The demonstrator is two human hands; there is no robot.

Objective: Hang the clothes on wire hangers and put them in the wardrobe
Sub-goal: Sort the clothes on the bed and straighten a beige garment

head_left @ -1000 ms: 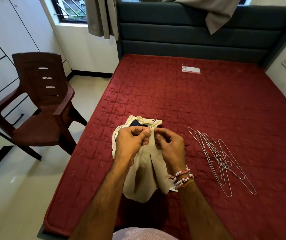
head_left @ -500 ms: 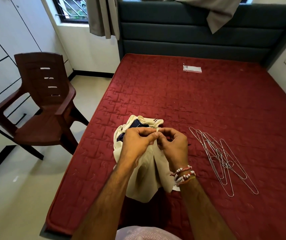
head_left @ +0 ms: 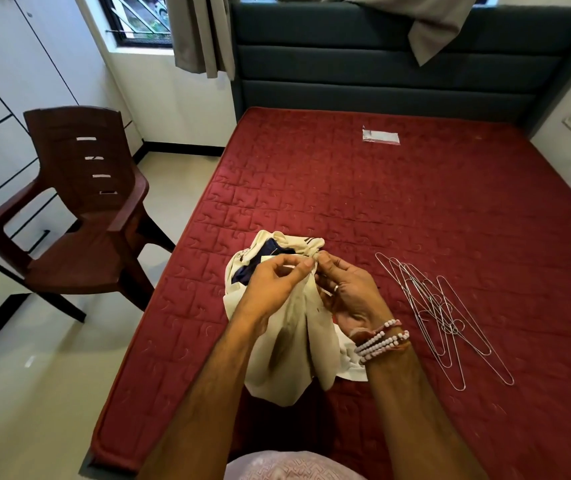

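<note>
- Both hands work at the top edge of the cream cloth bundle point(head_left: 289, 344). The left hand point(head_left: 278, 284) and the right hand point(head_left: 351, 294) touch each other there. Each has its fingers curled and pinches the cream cloth between thumb and first finger.
- The bundle rests on the near part of the red bed point(head_left: 415, 220), right under the hands. Its long side runs from the person out toward the far end of the bed. Some dark blue cloth point(head_left: 259, 268) peeks out of its open top, on the left hand's side.
- The wire hangers point(head_left: 446, 320) lie flat in a loose pile, just to the right of the bundle and not touching it. Their long sides slant away from the person. The right hand is the nearer one, so it looks like the hand to reach for a hanger.
- Neither hand holds a hanger yet.
- The wardrobe point(head_left: 7, 81) stands far off to the left, past the brown chair point(head_left: 79, 209).
</note>
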